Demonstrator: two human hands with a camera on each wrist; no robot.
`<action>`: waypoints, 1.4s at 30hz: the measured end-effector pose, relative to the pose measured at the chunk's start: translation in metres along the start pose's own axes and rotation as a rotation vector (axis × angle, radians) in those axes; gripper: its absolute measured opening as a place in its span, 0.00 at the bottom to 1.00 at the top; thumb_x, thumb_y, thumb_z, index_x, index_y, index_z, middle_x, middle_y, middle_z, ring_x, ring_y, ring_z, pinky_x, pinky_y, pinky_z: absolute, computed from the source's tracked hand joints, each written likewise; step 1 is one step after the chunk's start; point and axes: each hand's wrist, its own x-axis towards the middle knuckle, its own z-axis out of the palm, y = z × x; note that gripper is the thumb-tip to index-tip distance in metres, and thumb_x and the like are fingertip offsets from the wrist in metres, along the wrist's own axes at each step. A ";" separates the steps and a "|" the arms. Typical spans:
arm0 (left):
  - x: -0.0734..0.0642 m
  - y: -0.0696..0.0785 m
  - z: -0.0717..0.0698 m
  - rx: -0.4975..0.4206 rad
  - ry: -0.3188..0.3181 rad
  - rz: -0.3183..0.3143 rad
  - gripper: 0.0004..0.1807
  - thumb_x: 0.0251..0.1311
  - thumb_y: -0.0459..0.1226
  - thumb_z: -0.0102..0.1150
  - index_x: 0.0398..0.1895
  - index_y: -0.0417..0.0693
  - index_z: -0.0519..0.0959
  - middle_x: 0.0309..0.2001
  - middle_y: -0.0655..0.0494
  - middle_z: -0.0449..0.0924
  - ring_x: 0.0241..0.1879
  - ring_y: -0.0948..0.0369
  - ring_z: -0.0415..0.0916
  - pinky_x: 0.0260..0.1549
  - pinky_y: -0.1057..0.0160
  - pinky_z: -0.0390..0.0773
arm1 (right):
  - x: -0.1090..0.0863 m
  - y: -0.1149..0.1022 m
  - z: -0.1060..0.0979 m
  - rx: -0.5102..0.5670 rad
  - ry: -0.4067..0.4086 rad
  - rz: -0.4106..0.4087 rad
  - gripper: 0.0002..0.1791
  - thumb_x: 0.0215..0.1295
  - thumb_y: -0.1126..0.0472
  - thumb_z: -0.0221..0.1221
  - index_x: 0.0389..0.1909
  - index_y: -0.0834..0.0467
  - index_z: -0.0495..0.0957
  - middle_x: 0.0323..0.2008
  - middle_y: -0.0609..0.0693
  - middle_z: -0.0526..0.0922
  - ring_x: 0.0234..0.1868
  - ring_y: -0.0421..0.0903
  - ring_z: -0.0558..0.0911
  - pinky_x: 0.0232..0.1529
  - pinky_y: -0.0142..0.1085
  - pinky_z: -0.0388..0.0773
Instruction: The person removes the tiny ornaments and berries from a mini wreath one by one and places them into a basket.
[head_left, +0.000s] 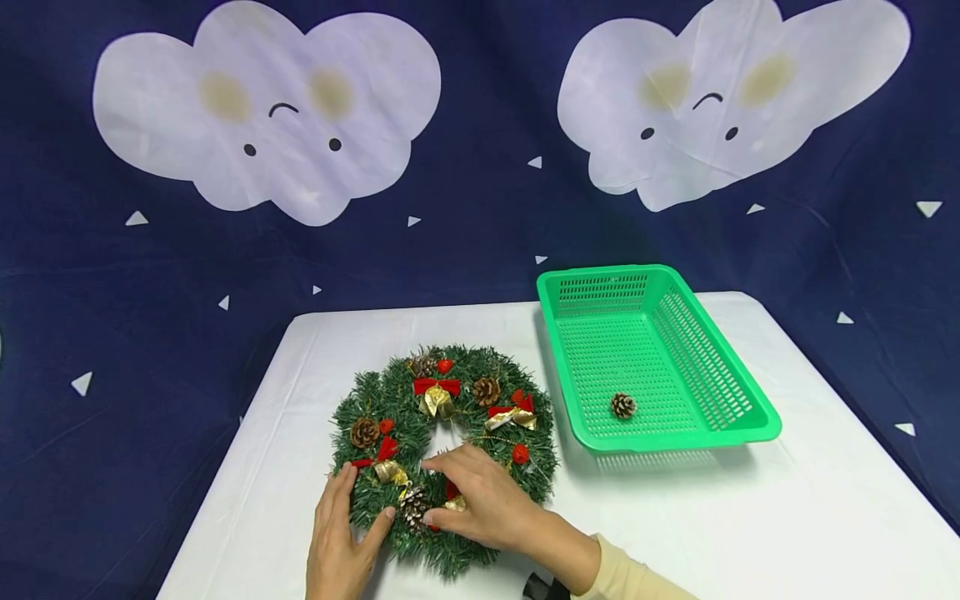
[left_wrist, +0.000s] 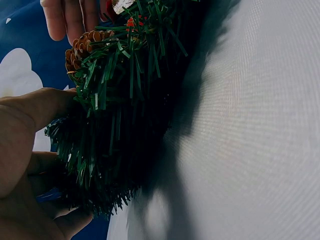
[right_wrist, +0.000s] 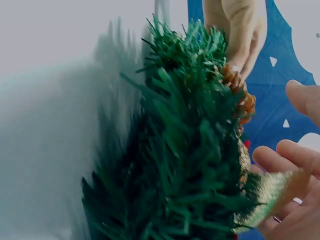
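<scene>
A green Christmas wreath (head_left: 525, 500) lies on the white table, dressed with pine cones, red and gold bows and red berries. My left hand (head_left: 339, 533) grips its lower left edge, thumb and fingers spread around the foliage in the left wrist view. Over the lower part of the ring is my right hand (head_left: 487, 500), its thumb and fingers apart and nothing between them. A frosted pine cone (head_left: 414, 507) sits between the two thumbs. Beside the right fingers, a gold bow (right_wrist: 265, 200) juts out from the greenery; in the head view the hand partly covers it.
To the right of the wreath stands a green plastic basket (head_left: 566, 375) with one loose pine cone (head_left: 622, 406) in it. A small black object (head_left: 538, 587) shows at the near edge, under the right forearm. Behind the table hangs a dark blue cloth (head_left: 480, 250) with clouds.
</scene>
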 end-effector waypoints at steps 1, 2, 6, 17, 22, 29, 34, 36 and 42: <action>0.000 0.000 0.000 0.000 0.001 0.002 0.43 0.51 0.44 0.68 0.68 0.38 0.61 0.69 0.42 0.59 0.69 0.39 0.53 0.60 0.35 0.61 | 0.000 0.000 0.001 -0.005 0.000 -0.004 0.34 0.51 0.46 0.67 0.58 0.55 0.73 0.51 0.46 0.81 0.53 0.41 0.77 0.55 0.36 0.78; 0.000 0.000 0.000 0.000 0.002 0.005 0.42 0.51 0.44 0.68 0.68 0.38 0.61 0.69 0.42 0.59 0.69 0.39 0.53 0.60 0.35 0.61 | -0.001 -0.001 0.003 -0.013 0.001 -0.008 0.34 0.50 0.45 0.67 0.58 0.55 0.72 0.52 0.46 0.81 0.53 0.40 0.77 0.55 0.36 0.77; 0.000 -0.001 0.001 -0.003 0.007 0.014 0.42 0.51 0.43 0.69 0.68 0.38 0.62 0.69 0.41 0.60 0.68 0.39 0.53 0.59 0.35 0.61 | -0.001 -0.002 0.008 -0.045 0.009 -0.023 0.35 0.50 0.44 0.67 0.58 0.55 0.72 0.52 0.46 0.81 0.53 0.40 0.77 0.56 0.36 0.76; 0.000 -0.001 0.000 -0.012 0.001 0.006 0.43 0.51 0.43 0.68 0.68 0.39 0.61 0.69 0.42 0.59 0.69 0.40 0.53 0.59 0.35 0.61 | -0.002 -0.002 0.019 -0.157 0.027 -0.063 0.36 0.49 0.40 0.66 0.58 0.55 0.73 0.51 0.44 0.81 0.52 0.39 0.77 0.57 0.34 0.75; -0.001 -0.001 0.000 -0.005 -0.003 0.005 0.42 0.52 0.43 0.68 0.68 0.38 0.61 0.69 0.42 0.59 0.68 0.39 0.53 0.59 0.35 0.61 | -0.002 -0.003 0.021 -0.174 -0.004 -0.038 0.36 0.51 0.39 0.65 0.59 0.53 0.72 0.52 0.43 0.80 0.53 0.39 0.76 0.59 0.34 0.74; 0.000 0.001 -0.001 0.008 -0.015 -0.008 0.43 0.52 0.44 0.68 0.69 0.39 0.60 0.69 0.42 0.58 0.69 0.40 0.53 0.60 0.36 0.61 | -0.002 -0.003 0.025 -0.189 -0.009 -0.045 0.36 0.51 0.38 0.65 0.58 0.53 0.72 0.51 0.43 0.81 0.52 0.39 0.76 0.59 0.34 0.74; 0.000 0.003 -0.001 0.013 -0.020 -0.019 0.43 0.52 0.44 0.68 0.69 0.39 0.61 0.70 0.42 0.58 0.69 0.40 0.52 0.61 0.36 0.61 | -0.002 -0.002 0.027 -0.187 -0.005 -0.055 0.36 0.50 0.39 0.65 0.57 0.53 0.73 0.50 0.43 0.81 0.52 0.39 0.76 0.58 0.35 0.74; 0.001 0.003 -0.001 0.014 -0.021 -0.021 0.43 0.53 0.44 0.67 0.69 0.39 0.60 0.70 0.42 0.58 0.69 0.40 0.52 0.61 0.36 0.61 | -0.001 -0.001 0.028 -0.189 0.001 -0.062 0.36 0.50 0.39 0.65 0.57 0.54 0.73 0.50 0.43 0.81 0.52 0.39 0.76 0.57 0.35 0.74; 0.001 0.002 -0.001 0.011 -0.016 -0.020 0.42 0.52 0.44 0.68 0.69 0.39 0.61 0.70 0.43 0.59 0.69 0.40 0.53 0.61 0.36 0.61 | -0.001 0.000 0.031 -0.210 0.002 -0.072 0.35 0.50 0.39 0.65 0.57 0.53 0.73 0.49 0.43 0.81 0.52 0.39 0.76 0.58 0.35 0.74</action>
